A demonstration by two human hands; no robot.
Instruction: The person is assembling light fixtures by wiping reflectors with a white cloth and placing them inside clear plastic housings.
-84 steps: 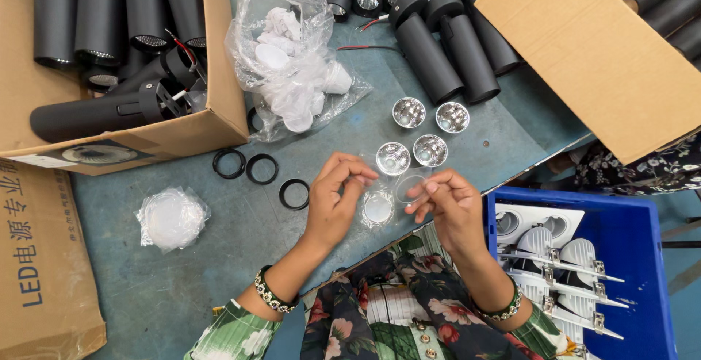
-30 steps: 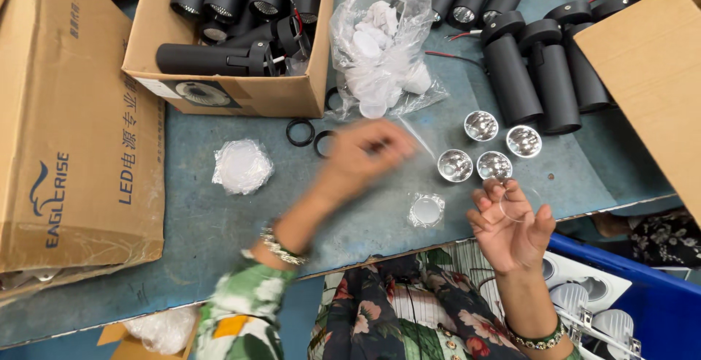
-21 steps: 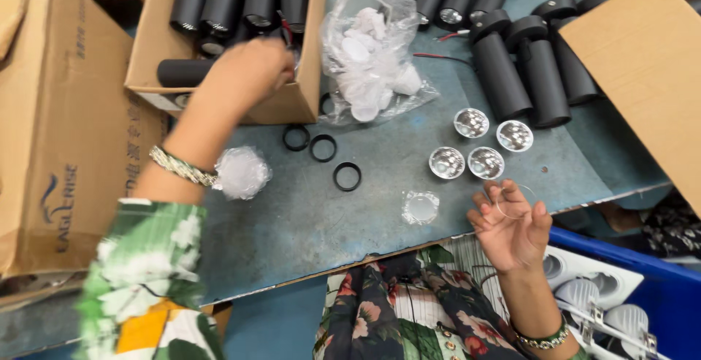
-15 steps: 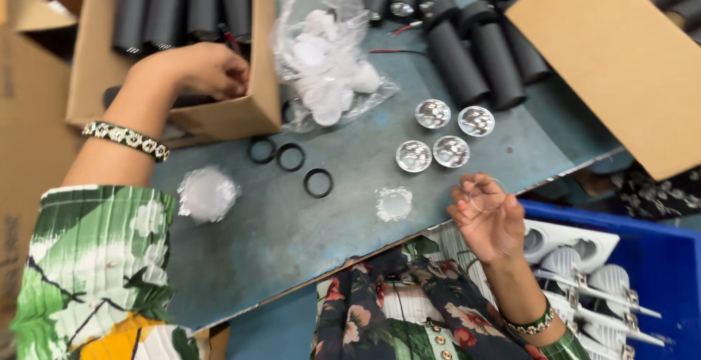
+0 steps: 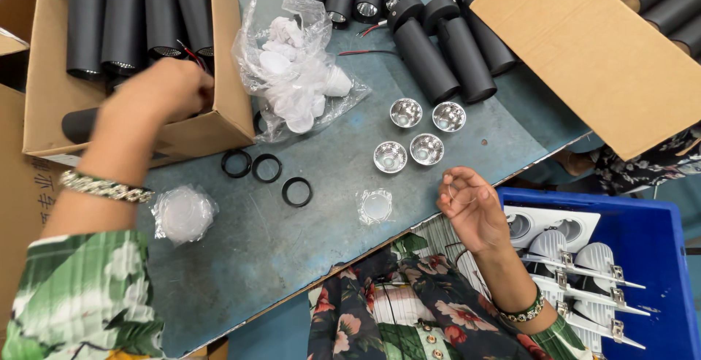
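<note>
Reaching further than a moment ago, left hand (image 5: 157,93) dips into the cardboard box (image 5: 219,123), grip hidden; right hand (image 5: 471,203) waits curled, seemingly empty, beside the reflector cups (image 5: 412,133).

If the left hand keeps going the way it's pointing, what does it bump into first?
Most likely the black tube lamps standing in the cardboard box. The left hand is already over the box's open top, reaching toward them, though how deep it sits is unclear.

Black cylindrical lamp housings (image 5: 120,20) stand packed side by side in an open cardboard box (image 5: 226,82) at the table's left. One housing (image 5: 80,123) lies on its side along the box's near wall.
</note>
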